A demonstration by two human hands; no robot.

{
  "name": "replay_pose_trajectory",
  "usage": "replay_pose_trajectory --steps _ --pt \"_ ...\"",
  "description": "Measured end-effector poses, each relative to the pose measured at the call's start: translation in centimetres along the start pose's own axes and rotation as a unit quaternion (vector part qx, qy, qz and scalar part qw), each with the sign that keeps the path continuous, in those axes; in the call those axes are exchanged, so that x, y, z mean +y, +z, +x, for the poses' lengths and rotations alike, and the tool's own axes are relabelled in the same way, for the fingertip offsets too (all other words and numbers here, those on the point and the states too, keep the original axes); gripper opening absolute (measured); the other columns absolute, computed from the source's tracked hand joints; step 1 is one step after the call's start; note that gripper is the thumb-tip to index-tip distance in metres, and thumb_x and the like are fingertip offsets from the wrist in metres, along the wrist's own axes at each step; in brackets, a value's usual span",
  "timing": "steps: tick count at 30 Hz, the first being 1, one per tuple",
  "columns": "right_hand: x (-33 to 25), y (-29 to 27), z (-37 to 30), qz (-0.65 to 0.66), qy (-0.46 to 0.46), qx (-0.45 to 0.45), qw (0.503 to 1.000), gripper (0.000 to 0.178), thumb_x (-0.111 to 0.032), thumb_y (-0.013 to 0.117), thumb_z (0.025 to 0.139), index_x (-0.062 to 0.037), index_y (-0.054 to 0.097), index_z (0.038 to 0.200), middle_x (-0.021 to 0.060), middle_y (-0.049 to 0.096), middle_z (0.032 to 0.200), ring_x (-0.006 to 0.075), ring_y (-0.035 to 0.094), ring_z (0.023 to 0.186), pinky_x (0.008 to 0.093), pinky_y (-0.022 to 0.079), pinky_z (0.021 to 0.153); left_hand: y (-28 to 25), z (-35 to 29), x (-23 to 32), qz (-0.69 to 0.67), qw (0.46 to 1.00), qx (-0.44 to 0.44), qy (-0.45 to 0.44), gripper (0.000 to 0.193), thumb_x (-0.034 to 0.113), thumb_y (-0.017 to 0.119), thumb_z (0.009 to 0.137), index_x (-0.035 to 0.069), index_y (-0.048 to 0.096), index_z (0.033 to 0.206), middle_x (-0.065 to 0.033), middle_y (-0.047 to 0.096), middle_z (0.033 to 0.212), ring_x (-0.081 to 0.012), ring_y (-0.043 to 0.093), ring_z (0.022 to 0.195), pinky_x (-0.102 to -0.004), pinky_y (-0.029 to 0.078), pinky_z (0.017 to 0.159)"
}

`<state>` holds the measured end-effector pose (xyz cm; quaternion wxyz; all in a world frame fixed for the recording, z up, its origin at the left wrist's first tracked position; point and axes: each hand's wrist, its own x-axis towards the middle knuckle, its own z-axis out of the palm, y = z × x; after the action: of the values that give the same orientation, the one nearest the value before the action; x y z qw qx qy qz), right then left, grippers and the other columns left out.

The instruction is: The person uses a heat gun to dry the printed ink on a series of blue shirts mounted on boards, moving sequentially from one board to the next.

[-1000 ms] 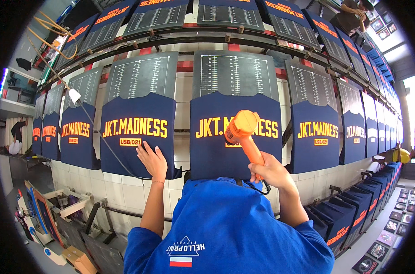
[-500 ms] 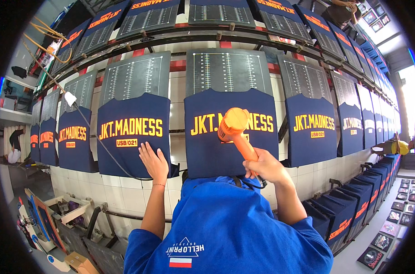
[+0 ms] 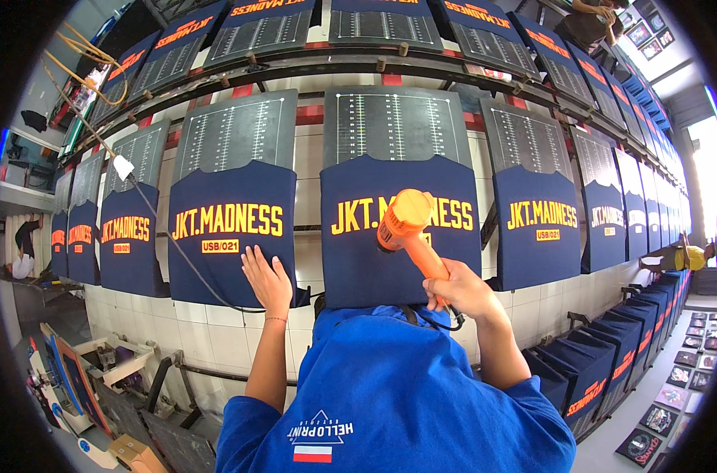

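Note:
My right hand (image 3: 463, 290) is wrapped round the handle of an orange heat gun (image 3: 414, 213), whose cord trails from the grip. The gun's head is over a navy shirt (image 3: 358, 272) stretched on a black board (image 3: 394, 118) with white ruled markings. It hides part of the yellow-orange lettering printed there. On the neighbouring navy shirt (image 3: 197, 276) to the left, my left hand (image 3: 265, 280) lies flat with its fingers stretched out, just below the print's small yellow box. That hand holds nothing.
A dark cable with a white connector (image 3: 123, 167) crosses the left shirt. More shirt-covered boards (image 3: 536, 260) line both sides, with another row beyond a metal rail (image 3: 252, 65) and a further one at lower right (image 3: 587, 363). A person in a yellow top (image 3: 686, 257) is far right.
The heat gun has shifted very slightly down and to the right over the shirt. My left hand stays in place on the left shirt.

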<state>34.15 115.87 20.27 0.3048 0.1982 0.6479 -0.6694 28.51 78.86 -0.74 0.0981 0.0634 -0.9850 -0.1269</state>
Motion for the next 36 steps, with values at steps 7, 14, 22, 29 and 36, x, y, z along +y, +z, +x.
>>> replay_pose_trajectory --steps 7,14,22,29,36 --pt "-0.3 0.2 -0.3 -0.017 -0.005 0.019 1.0 0.018 -0.011 0.063 0.092 0.0016 0.054 0.1 0.0049 0.06 0.075 0.013 0.064 0.061 0.0255 0.052 0.054 0.0 0.1 0.0 -0.004 1.0 -0.006 -0.004 0.054 0.025 0.046 0.102 -0.004 0.038 0.147 -0.0252 0.033 0.156 -0.0419 0.026 0.147 -0.0521 0.02 0.121" --pt "-0.2 -0.3 -0.5 -0.022 -0.005 0.028 0.999 0.02 -0.012 0.064 0.091 0.0017 0.053 0.101 0.005 0.06 0.075 0.0133 0.064 0.061 0.0256 0.051 0.054 -0.1 0.1 0.0 -0.002 1.0 -0.013 -0.003 0.055 0.026 0.045 0.102 -0.004 0.038 0.147 -0.0255 0.032 0.156 -0.0419 0.025 0.148 -0.0516 0.019 0.122" --pt "-0.2 -0.5 -1.1 -0.052 -0.011 0.046 0.998 0.021 -0.012 0.063 0.091 0.0022 0.054 0.103 0.0049 0.06 0.075 0.0136 0.064 0.061 0.0259 0.051 0.054 0.0 0.0 -0.1 0.004 1.0 -0.01 -0.002 0.055 0.026 0.046 0.102 -0.004 0.038 0.147 -0.0254 0.032 0.157 -0.0418 0.025 0.148 -0.0516 0.02 0.122" --pt "-0.1 -1.2 -1.5 -0.024 -0.006 0.061 0.998 0.019 -0.01 0.062 0.09 0.0036 0.055 0.102 0.0054 0.061 0.073 0.0133 0.064 0.06 0.0256 0.052 0.055 -0.3 0.2 0.6 0.008 1.0 -0.024 -0.004 0.055 0.026 0.046 0.102 -0.004 0.038 0.147 -0.0253 0.031 0.157 -0.0419 0.026 0.147 -0.0517 0.02 0.121" --pt "0.6 -2.2 -1.8 -0.01 0.002 0.061 0.998 0.02 -0.01 0.063 0.09 0.0033 0.054 0.102 0.0054 0.061 0.074 0.0135 0.064 0.06 0.0261 0.052 0.054 1.0 1.2 3.3 -0.009 0.999 -0.036 0.04 0.058 0.027 0.048 0.1 -0.006 0.037 0.147 -0.026 0.03 0.157 -0.0443 0.024 0.147 -0.0534 0.019 0.121"
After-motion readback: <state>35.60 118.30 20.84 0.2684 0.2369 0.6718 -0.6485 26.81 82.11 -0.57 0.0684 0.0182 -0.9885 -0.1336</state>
